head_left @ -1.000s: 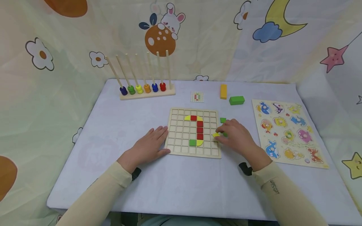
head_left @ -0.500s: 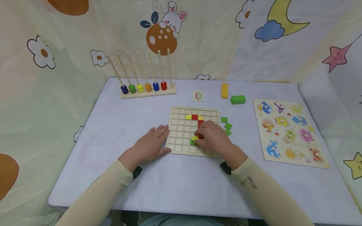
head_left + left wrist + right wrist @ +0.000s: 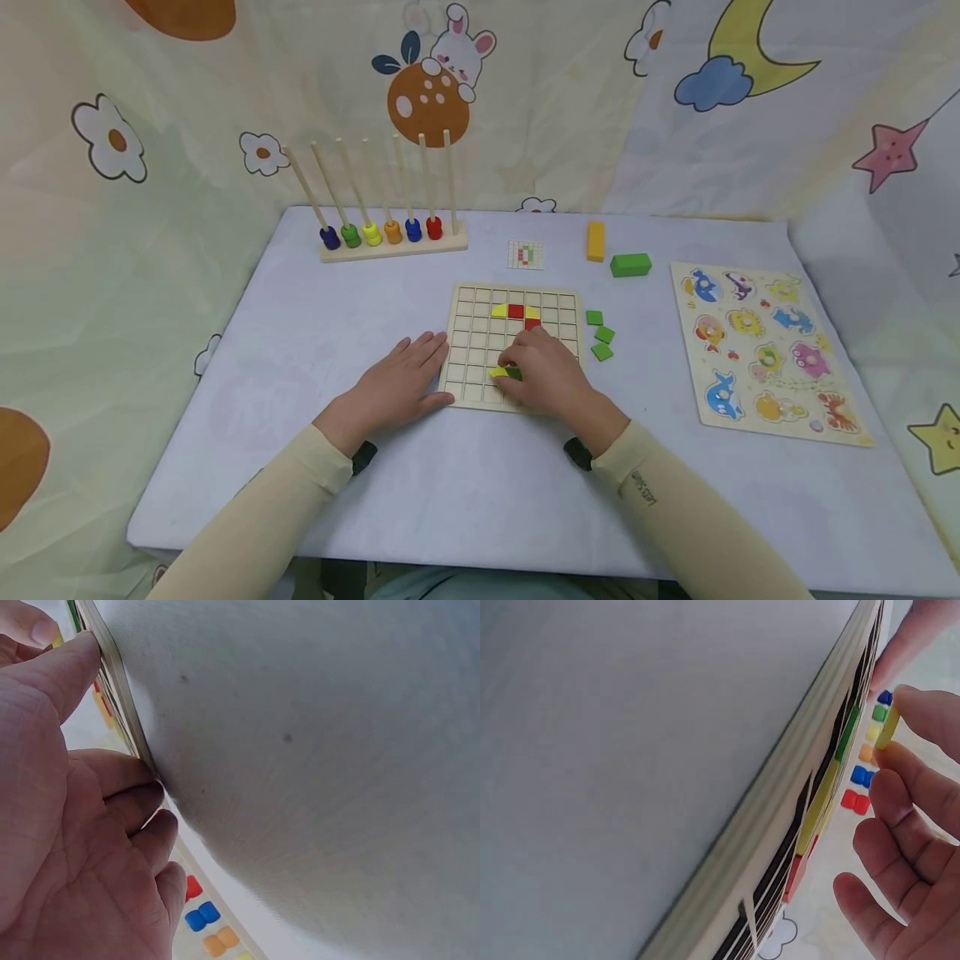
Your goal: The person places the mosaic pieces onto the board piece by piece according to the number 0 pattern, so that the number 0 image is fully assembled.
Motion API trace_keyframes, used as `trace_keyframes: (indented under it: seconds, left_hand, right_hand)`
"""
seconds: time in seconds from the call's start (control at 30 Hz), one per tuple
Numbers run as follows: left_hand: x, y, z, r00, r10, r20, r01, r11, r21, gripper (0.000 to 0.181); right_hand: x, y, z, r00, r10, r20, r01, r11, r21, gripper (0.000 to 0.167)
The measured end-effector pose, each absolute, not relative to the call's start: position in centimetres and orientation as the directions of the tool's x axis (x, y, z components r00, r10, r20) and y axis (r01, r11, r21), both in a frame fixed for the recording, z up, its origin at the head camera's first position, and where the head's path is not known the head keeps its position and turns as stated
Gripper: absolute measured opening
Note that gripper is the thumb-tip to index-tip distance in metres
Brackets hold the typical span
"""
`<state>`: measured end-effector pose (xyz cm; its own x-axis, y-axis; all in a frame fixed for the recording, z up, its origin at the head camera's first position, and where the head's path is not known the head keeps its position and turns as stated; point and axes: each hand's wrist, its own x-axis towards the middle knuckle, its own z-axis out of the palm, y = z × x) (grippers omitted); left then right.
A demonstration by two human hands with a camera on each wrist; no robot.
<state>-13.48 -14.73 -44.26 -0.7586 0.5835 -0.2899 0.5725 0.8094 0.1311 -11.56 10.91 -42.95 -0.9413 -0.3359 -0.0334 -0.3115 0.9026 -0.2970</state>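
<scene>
A wooden grid board lies on the table with red, yellow and green tiles set in its squares. My left hand lies with fairly straight fingers against the board's left edge. In the left wrist view the left fingertips touch that edge. Over the board's lower middle, my right hand pinches a yellow tile between thumb and index finger. That tile is just left of the green tile and above the board in the right wrist view. The right hand covers part of the red column.
Several loose green tiles lie right of the board. Behind it are a small pattern card, an orange block and a green block. A peg rack with beads stands back left; an animal puzzle board lies right.
My right hand has carried the yellow tile leftward from the board's right edge to beside the green tile. The left hand has stayed at the board's edge.
</scene>
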Motion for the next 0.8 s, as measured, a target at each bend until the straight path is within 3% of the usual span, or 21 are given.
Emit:
trace_keyframes:
  seconds: [0.8]
  left_hand:
    - [-13.6,-14.8,-44.4,-0.760,0.588,-0.277,0.582,0.805,0.113,0.091]
  right_hand:
    - [-11.7,8.7,-42.8,-0.962,-0.263,-0.080,-0.242,0.947,-0.210,0.029]
